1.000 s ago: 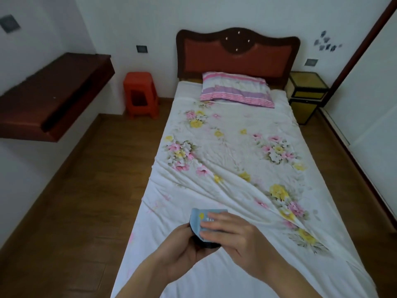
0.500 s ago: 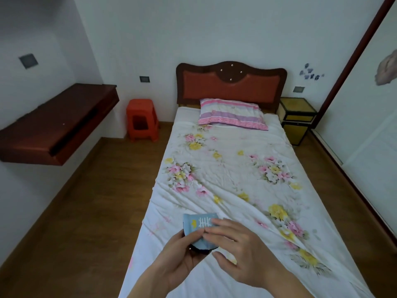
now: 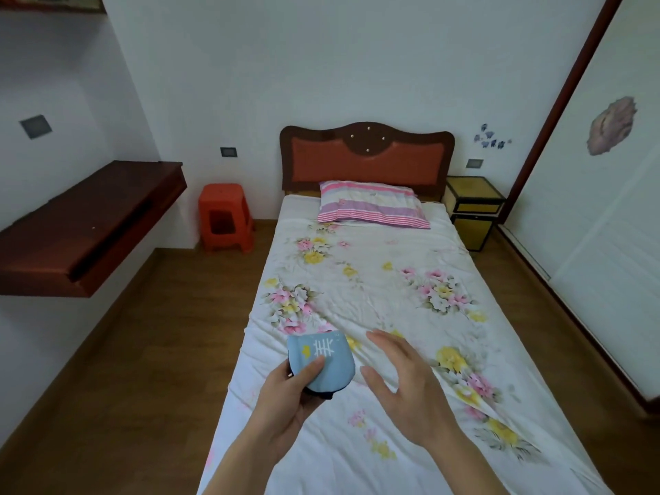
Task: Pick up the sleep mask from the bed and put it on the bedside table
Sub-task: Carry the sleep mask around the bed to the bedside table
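Observation:
The sleep mask (image 3: 326, 366) is light blue, folded, with white marks and a yellow spot on it. My left hand (image 3: 289, 401) holds it above the near left part of the bed (image 3: 375, 280), thumb pressed on its front. My right hand (image 3: 403, 384) hovers just to the right of the mask, fingers spread and holding nothing. The bedside table (image 3: 473, 209), yellow with dark edges, stands at the far right of the headboard, well beyond both hands.
A striped pillow (image 3: 373, 206) lies at the head of the bed. An orange plastic stool (image 3: 225, 216) stands left of the bed. A dark wooden wall shelf (image 3: 82, 226) juts out at the left. A white wardrobe (image 3: 607, 226) lines the right side.
My right hand has let go of the mask and moved off to the right, opening. The mask stays in my left hand. The camera has tilted up, showing more wall.

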